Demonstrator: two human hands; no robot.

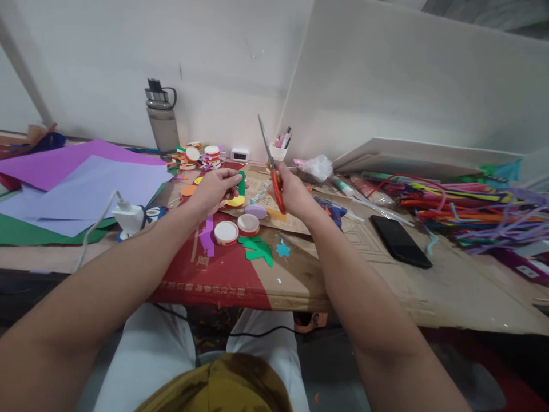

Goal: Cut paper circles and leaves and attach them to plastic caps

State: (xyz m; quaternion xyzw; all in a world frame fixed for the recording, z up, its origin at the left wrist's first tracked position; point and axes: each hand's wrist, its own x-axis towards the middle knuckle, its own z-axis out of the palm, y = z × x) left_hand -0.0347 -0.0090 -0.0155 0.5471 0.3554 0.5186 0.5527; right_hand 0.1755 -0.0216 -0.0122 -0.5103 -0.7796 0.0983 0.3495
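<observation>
Mustard cloth (218,386) lies nearest, left fingers (234,179) pinching a green strip (242,186), right fingers (284,174) wrapped around red-handled scissors (275,183).

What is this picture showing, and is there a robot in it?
No robot here, just a person! A camera worn on the head looks forward and down. The person's left hand holds a small green piece, and the right hand holds scissors with red handles. On the cardboard lie green cut-outs, a blue star-like shape and, off to the right, a black phone. A bottle stands farther back, on the left.
</observation>
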